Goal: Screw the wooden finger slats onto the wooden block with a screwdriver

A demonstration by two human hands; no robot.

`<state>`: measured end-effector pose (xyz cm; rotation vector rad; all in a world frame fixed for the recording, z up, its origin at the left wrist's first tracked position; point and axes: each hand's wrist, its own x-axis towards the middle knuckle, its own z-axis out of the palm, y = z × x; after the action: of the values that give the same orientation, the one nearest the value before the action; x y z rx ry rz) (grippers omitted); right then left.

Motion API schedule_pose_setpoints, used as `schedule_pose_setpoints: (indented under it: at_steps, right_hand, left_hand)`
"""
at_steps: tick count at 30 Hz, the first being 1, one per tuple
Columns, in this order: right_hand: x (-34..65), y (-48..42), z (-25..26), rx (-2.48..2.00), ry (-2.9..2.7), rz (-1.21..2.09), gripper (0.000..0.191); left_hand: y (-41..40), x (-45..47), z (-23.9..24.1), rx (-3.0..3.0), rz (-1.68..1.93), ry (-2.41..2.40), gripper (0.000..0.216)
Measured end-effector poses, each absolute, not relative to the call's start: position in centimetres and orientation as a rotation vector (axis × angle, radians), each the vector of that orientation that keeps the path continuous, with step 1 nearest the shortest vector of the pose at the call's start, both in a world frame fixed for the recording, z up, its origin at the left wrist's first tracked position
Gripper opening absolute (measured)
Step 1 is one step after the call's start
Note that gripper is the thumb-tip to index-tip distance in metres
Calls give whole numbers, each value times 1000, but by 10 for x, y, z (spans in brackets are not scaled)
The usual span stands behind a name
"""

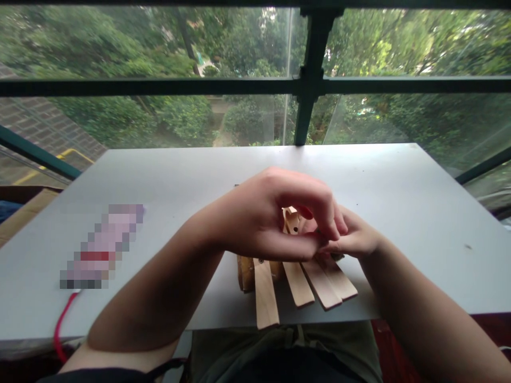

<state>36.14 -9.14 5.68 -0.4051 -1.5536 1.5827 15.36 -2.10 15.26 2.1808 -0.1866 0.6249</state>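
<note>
A small wooden model [293, 221] made of flat light-wood slats [299, 282] rests near the front edge of a grey board [167, 181]. My left hand [271, 215] curls over its top, fingers bent and pressed to it. My right hand [353, 236] comes in from the right and meets the left one at the model, fingers pinched together on a wooden part. Several slats fan out below the hands toward me; one sticks out past the board's edge. The upper part of the model is mostly hidden by my hands.
A pixelated pink object [101, 247] lies on the board at the left, with a red cord [64, 324] hanging off the front edge. A dark green window frame [307, 85] and glass stand just behind the board. A brown box [24, 213] sits at far left.
</note>
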Motion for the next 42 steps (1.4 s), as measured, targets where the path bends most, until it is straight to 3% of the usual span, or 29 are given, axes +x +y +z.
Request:
schedule_pose_setpoints:
  at_steps: [17, 24, 30, 37, 42]
  right_hand:
    - [361, -85, 59, -507, -1823, 1233, 27]
    - [366, -91, 58, -459, -1655, 1477, 18]
    - [366, -91, 58, -466, -1677, 1543, 20]
    - [367, -88, 62, -524, -1838, 1277, 19]
    - [369, -86, 59, -546, -1897, 1337, 29]
  left_hand:
    - [-24, 161, 148, 2253, 681, -222, 4]
    - [-19, 161, 149, 2261, 696, -267, 6]
    - [-21, 157, 154, 2256, 633, -251, 15]
    - [-23, 157, 152, 2196, 512, -192, 36]
    - [-24, 159, 152, 2157, 454, -236, 29]
